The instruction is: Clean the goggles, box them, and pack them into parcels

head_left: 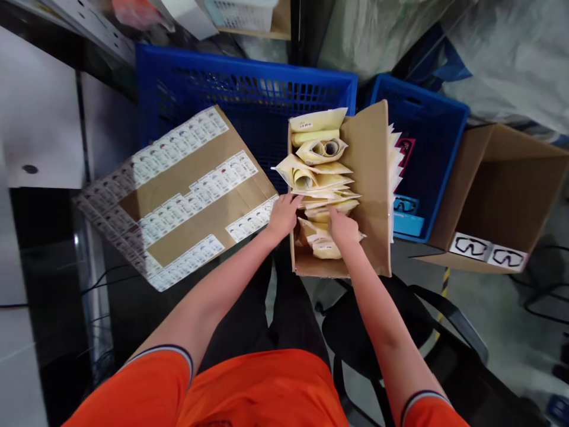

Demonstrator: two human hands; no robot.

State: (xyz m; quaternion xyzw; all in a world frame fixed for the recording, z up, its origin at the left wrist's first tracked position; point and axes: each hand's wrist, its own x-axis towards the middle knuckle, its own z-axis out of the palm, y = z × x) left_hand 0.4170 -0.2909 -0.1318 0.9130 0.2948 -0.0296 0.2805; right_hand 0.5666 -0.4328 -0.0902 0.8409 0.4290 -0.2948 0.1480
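Note:
An open cardboard box [371,196] holds a row of cream padded envelopes [322,181], some bulging with rolled contents. At the box's left wall, my left hand [283,216] is closed with its fingertips pinching the edge of an envelope in the middle of the row. Inside the box, my right hand [344,230] has its index finger stretched onto an envelope and its other fingers curled at the envelope's edge. Its lower fingertips are hidden. More envelopes [327,246] lean near the box's front end.
A flat cardboard sheet covered with rows of labels [191,196] lies at the left. Behind stands a blue crate [249,83]; a smaller blue crate [438,124] and an open carton with goggle pictures [493,196] are at the right. A black chair [377,320] stands below.

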